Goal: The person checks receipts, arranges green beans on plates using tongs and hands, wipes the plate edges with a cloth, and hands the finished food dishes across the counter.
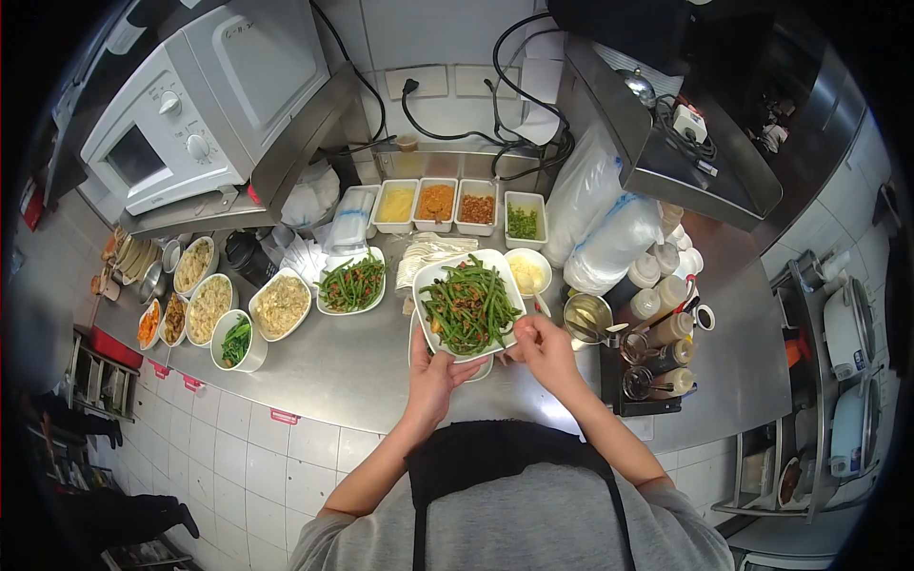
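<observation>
Apparently, in this holding step, left hand [430, 381] and right hand [549, 355] grip the bean dish [506, 270]; moving it needs levelness.

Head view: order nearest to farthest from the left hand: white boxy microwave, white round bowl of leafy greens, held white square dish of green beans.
1. White square dish of green beans: touching the left hand.
2. White round bowl of leafy greens: left side.
3. White boxy microwave: upper left.
</observation>
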Tool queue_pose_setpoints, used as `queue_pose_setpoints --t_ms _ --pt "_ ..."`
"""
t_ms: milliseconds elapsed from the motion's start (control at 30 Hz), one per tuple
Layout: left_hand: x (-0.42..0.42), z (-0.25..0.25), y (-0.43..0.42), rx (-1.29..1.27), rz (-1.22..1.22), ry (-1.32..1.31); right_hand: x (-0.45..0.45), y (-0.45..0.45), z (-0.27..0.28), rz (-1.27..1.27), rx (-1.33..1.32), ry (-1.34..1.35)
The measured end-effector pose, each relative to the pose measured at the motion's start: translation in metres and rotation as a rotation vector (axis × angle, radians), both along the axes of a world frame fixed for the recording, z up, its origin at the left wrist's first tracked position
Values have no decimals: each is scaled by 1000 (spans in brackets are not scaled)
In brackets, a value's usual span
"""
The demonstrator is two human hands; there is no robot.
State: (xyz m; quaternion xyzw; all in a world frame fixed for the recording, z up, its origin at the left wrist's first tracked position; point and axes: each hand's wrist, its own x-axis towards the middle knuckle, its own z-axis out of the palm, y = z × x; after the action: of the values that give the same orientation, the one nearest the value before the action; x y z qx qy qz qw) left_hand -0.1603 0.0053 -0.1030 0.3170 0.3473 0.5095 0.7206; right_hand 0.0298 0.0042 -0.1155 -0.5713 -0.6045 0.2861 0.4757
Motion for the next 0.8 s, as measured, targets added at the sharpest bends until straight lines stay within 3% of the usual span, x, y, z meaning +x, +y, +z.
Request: queue_pose_setpoints --t_ms 33,167,333,433,533,633,733,800 --pt "5 4 -4 0 16 3 3 3 -2 15 -129 145" --pt "8 1 -3 68 -3 60 12 13 0 -20 44 -62" --pt "-43 -8 37 -89 -392 -92 18 24 41 94 244 -233" --pt "-61 -11 44 -233 -544 -193 23 35 48 251 135 -354" --pt "-54 -16 35 -179 -449 -188 22 44 39 275 244 -385" --pt "-44 -24 32 -216 -288 -347 17 36 37 277 107 -553" --pt "-35 -18 32 -118 -208 -258 2 31 24 233 171 -535" --pt "-29 -19 33 -165 -185 -351 1 30 20 196 174 -517"
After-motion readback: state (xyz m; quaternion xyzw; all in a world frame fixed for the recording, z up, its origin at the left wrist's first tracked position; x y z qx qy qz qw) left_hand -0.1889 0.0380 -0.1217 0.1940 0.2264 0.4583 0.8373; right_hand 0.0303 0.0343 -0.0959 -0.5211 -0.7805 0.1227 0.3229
